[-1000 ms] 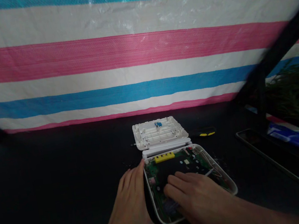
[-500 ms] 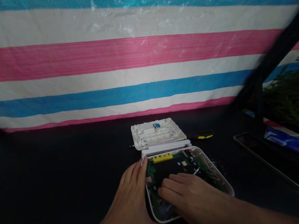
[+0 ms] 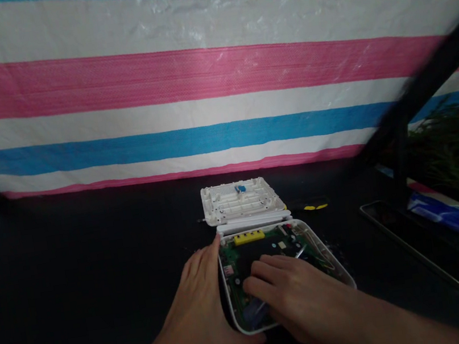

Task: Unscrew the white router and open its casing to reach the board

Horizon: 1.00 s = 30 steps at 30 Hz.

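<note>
A white plastic casing (image 3: pixel 231 304) lies open with a green circuit board (image 3: pixel 246 254) inside. Along the board's far edge runs a yellow connector block (image 3: pixel 248 237). My left hand (image 3: pixel 203 299) grips the casing's left side, thumb at the near edge and fingers along the wall. Over the board, my right hand (image 3: pixel 292 289) is closed, its fingers curled round a tool; a metal tip (image 3: pixel 300 251) shows beyond the knuckles, and a bluish translucent part (image 3: pixel 254 311), perhaps its handle, shows below. Thin wires (image 3: pixel 321 250) run along the casing's right side.
Behind the casing lies a white cover (image 3: pixel 242 201) with a small blue piece (image 3: pixel 240 189). A black and yellow tool (image 3: pixel 316 207) is beside it. To the right are a phone (image 3: pixel 422 246) with a white cable and a blue packet (image 3: pixel 443 213). A striped sheet (image 3: pixel 197 73) hangs behind.
The view has shifted slightly, so the casing and cover appear a little higher. My right hand has moved slightly over the board; both hands keep about the same grip.
</note>
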Motion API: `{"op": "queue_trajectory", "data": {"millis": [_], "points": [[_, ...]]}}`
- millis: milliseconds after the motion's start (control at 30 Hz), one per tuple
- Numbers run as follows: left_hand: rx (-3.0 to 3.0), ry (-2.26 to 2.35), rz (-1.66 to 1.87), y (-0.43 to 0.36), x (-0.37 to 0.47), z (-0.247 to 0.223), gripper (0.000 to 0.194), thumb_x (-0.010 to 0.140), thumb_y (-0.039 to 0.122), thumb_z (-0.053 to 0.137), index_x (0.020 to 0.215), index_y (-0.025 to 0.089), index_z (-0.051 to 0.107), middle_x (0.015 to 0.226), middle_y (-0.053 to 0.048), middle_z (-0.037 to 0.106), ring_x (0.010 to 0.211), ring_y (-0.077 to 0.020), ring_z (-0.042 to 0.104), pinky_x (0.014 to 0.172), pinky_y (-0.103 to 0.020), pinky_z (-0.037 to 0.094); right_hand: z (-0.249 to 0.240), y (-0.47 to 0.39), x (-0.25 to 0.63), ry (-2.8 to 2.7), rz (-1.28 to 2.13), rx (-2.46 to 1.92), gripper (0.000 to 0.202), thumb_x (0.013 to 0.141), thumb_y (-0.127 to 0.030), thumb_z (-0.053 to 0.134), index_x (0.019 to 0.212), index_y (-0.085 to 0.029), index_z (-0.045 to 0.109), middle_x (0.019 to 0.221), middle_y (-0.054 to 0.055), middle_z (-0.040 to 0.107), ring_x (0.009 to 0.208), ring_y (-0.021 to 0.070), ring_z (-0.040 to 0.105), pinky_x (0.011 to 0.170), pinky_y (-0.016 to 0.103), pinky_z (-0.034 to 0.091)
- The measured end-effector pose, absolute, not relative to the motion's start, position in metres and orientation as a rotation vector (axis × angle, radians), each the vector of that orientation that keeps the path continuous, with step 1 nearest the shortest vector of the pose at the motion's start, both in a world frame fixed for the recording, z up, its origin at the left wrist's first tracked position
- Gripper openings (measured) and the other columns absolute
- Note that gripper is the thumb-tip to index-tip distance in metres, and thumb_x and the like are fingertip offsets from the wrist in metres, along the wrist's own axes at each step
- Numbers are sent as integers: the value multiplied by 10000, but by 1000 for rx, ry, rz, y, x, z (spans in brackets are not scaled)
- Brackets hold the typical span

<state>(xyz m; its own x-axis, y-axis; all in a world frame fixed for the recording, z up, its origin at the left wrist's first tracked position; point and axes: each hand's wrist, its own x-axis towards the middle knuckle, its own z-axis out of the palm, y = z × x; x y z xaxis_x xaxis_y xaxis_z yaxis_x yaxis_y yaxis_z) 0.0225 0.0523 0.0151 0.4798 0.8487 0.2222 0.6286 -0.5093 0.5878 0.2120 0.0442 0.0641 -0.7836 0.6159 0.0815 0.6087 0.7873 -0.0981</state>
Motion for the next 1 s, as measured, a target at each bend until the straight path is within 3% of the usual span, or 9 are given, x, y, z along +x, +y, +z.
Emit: {"op": "queue_trajectory", "data": {"millis": [267, 600, 833, 1000], "points": [[2320, 1261, 666, 51, 23, 18, 1237, 430, 374, 834, 1450, 164, 166, 1391, -167, 443, 1248, -382, 435, 1035, -537, 358, 60, 44, 211, -2859, 179, -1062, 161, 781, -68, 508, 884, -188, 535, 852, 6, 586, 791, 155, 510, 710, 285, 374], [2295, 1241, 715, 53, 24, 19, 1124, 447, 365, 800, 1415, 204, 252, 1354, -124, 481, 1202, -381, 472, 1025, -551, 355, 55, 44, 209, -2868, 210, -1080, 182, 772, -37, 487, 883, -172, 538, 876, 22, 598, 824, 168, 553, 749, 305, 444], [2309, 1229, 722, 52, 24, 21, 1162, 437, 358, 818, 1416, 202, 209, 1360, -126, 472, 1216, -362, 459, 1030, -526, 350, 45, 36, 210, -2791, 154, -1206, 297, 728, -21, 486, 983, -157, 558, 1003, 59, 615, 931, 188, 576, 837, 330, 454], [2323, 1240, 721, 52, 25, 20, 1201, 421, 366, 833, 1418, 215, 180, 1353, -115, 475, 1209, -344, 464, 1027, -501, 360, 49, 37, 209, -2748, 334, -1264, 224, 753, -35, 499, 916, -178, 557, 968, 24, 619, 901, 165, 565, 824, 311, 428]]}}
